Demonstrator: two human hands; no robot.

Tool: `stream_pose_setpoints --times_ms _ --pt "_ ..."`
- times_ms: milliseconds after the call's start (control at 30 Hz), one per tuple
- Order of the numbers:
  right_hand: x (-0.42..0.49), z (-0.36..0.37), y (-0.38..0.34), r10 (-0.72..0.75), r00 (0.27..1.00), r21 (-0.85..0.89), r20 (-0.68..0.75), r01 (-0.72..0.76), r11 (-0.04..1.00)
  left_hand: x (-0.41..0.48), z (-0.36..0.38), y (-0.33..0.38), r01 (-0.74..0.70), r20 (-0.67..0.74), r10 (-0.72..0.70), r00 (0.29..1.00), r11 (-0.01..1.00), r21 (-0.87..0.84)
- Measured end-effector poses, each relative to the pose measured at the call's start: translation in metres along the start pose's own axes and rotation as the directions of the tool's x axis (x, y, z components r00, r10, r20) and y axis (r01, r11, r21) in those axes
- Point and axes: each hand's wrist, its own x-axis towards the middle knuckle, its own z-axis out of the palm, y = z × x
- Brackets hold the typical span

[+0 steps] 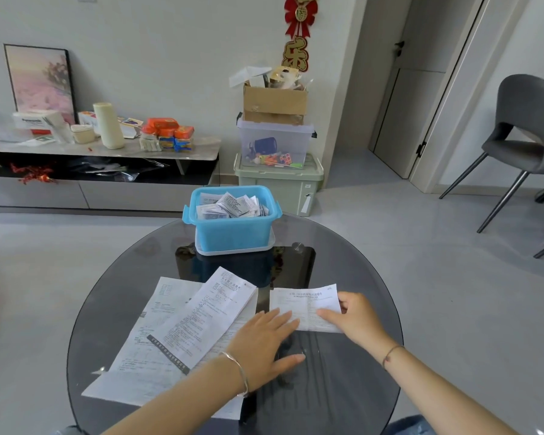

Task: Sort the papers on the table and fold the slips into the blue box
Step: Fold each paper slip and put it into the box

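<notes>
Slip (302,304) lay on the glass table (352,381), just right of the loose papers (176,324) and nearer than the blue box (233,235) of folded slips (230,207); left hand (264,339) open, straight fingers on its lower left corner, right hand (357,318) pinching its right edge.

Left hand (264,340) flat, right hand (360,320) pinching slip (307,304) — blue box (233,235) beyond.

Blue box (233,229) at the far edge of the bench (358,271), overlapping papers (182,321) covering its near-left part, bare glass along the right edge, a narrow bare band between box and papers
</notes>
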Motion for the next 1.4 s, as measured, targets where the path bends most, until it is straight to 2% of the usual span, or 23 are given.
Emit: stream_pose_setpoints --times_ms 100,533,700,767,833,900,933,1000,1100,1233,1400 --pt "0.003 0.003 0.001 0.024 0.999 -0.004 -0.034 -0.024 1.0 -0.002 0.004 0.0 -0.003 0.036 0.003 0.999 1.0 -0.004" --pt "0.008 0.01 0.0 0.044 0.988 -0.084 -0.15 -0.057 0.995 -0.008 0.006 0.006 -0.017 0.039 0.016 0.999 1.0 0.018" --pt "0.006 0.012 -0.003 0.039 0.983 -0.139 -0.18 -0.064 0.988 -0.006 0.003 0.009 -0.006 0.074 0.001 0.997 0.998 0.066" --pt "0.001 0.01 -0.009 -0.024 0.977 -0.229 -0.212 -0.025 0.973 -0.005 0.002 0.009 0.002 0.09 -0.01 0.996 0.996 0.087" --pt "-0.005 0.008 -0.013 -0.272 0.928 -0.452 -0.254 0.134 0.882 -0.005 0.001 0.009 0.002 0.089 -0.011 0.996 0.996 0.095" --pt "-0.012 0.011 -0.016 -0.51 0.839 -0.599 -0.19 0.312 0.737 -0.004 0.0 0.008 -0.004 0.089 -0.005 0.996 0.995 0.097" --pt "-0.017 0.014 -0.016 -0.573 0.81 -0.619 -0.127 0.386 0.684 -0.004 0.0 0.007 -0.006 0.089 -0.002 0.996 0.995 0.096" --pt "-0.027 0.021 -0.016 -0.606 0.795 -0.612 0.014 0.486 0.623 -0.005 0.001 0.006 -0.009 0.091 0.0 0.996 0.995 0.101" --pt "-0.037 0.03 -0.013 -0.569 0.806 -0.604 0.161 0.537 0.589 -0.004 0.0 0.007 -0.013 0.089 0.003 0.996 0.994 0.106" --pt "-0.044 0.031 -0.007 -0.616 0.775 -0.633 0.141 0.549 0.546 -0.003 -0.004 0.007 -0.026 0.091 0.017 0.996 0.995 0.1" --pt "-0.048 0.025 0.003 -0.697 0.693 -0.674 0.183 0.605 0.424 -0.005 -0.011 0.01 -0.037 0.091 0.025 0.996 0.991 0.128"
